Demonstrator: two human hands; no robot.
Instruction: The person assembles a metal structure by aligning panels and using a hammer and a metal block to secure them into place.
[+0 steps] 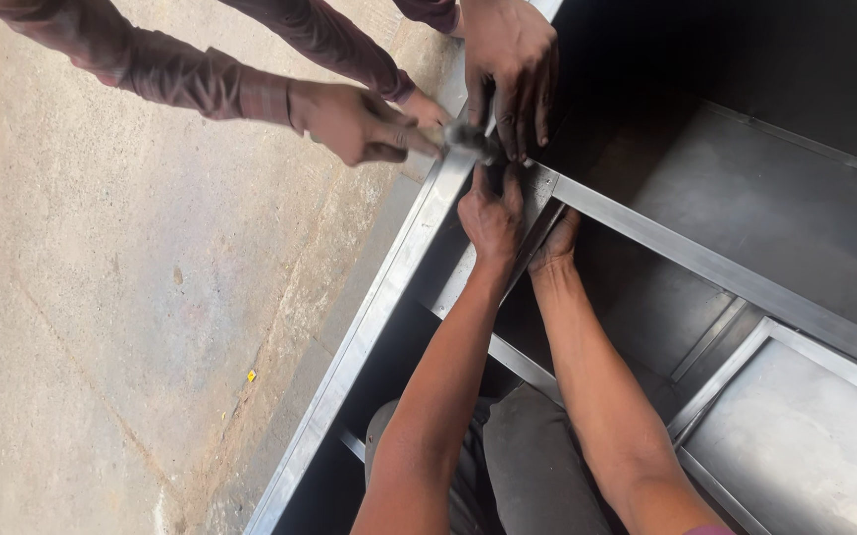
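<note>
A large steel cabinet frame [369, 327] lies on its side below me. My left hand [491, 216] presses on the corner joint where a steel crossbar [726, 272] meets the frame's edge. My right hand [557, 241] reaches under that crossbar and grips it from below, its fingers partly hidden. A co-worker in maroon sleeves stands opposite. One of that person's hands [354, 121] holds a small grey tool [468, 136] at the same corner, and the other hand [510, 61] rests on the frame just above it.
A rough concrete floor [121, 297] fills the left side. Inside the cabinet are steel panels and a rectangular inner frame [775, 396] at the lower right. My knees in dark trousers [518, 466] sit inside the cabinet opening.
</note>
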